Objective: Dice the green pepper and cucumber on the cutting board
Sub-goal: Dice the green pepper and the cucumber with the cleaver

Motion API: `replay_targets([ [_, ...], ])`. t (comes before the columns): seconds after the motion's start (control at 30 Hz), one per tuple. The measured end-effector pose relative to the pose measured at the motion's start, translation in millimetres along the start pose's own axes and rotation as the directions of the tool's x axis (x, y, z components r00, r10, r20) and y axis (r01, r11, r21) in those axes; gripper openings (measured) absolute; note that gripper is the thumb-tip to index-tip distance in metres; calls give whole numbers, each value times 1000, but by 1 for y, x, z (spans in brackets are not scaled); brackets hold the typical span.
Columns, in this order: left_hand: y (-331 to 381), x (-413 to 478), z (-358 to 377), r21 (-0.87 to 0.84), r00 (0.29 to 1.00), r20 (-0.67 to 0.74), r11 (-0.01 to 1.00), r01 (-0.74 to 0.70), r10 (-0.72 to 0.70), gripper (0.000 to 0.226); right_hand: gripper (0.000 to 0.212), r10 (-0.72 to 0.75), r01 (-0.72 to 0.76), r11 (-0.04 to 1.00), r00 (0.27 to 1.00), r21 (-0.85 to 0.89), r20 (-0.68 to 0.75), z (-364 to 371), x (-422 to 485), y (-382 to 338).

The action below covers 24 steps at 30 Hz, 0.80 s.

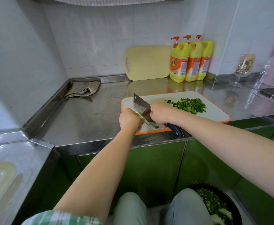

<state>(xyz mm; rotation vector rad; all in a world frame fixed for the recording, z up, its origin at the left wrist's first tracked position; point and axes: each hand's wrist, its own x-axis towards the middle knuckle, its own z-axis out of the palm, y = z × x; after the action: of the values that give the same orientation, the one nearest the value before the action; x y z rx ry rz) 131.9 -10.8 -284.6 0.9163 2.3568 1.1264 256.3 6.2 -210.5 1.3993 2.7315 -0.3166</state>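
Beyond both hands, a grey tiled wall [92, 38] closes off the corner of the room. Under the hands runs a stainless steel counter [84, 117], with glossy green cabinet doors [149, 168] below its front edge. A white cutting board [214, 114] with an orange rim lies flat on the counter beneath both hands and extends to the right of the right hand. Behind the hands, a beige spare board [149, 62] leans against the wall. Three yellow detergent bottles [191, 62] stand just beside it on its right. A folded cloth [82, 89] lies well to the left of the left hand, at the counter's back corner. A dark bowl [230, 200] of green dice sits low, near the person's right knee. Diced green pieces [189, 105] form a pile on the cutting board just right of the right hand.

Right hand [161, 112]: grasps the dark handle of a cleaver [141, 106], blade upright over the board's left end.

Left hand [129, 119]: fingers curled, holding a pale green vegetable strip [142, 117] against the blade's left face. Whether the strip is pepper or cucumber cannot be determined.
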Motion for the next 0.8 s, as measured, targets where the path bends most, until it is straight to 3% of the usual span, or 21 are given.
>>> replay_targets([
  [0.2,3,-8,-4,-1,1000,13,1000,-2,2,15,11,-48,50,997,998,-52,41,2,9,-2],
  [0.33,5,-9,-7,19,1000,11,1000,-4,3,15,20,-28,32,997,998,-67,55,9,12,-5],
  [0.47,8,-11,-10,27,999,35,1000,-11,10,8,19,-7,6,997,1000,81,7,12,16,-3],
  [0.6,7,-14,-12,58,998,54,997,-46,43,14,13,18,33,948,987,315,-158,14,20,8],
  [0.7,8,-13,-14,98,993,80,990,-98,90,11,13,15,90,914,967,396,-254,-3,20,23],
  [0.8,10,-7,-15,147,981,109,973,-175,160,34,5,58,75,836,973,543,-224,-20,19,39],
])
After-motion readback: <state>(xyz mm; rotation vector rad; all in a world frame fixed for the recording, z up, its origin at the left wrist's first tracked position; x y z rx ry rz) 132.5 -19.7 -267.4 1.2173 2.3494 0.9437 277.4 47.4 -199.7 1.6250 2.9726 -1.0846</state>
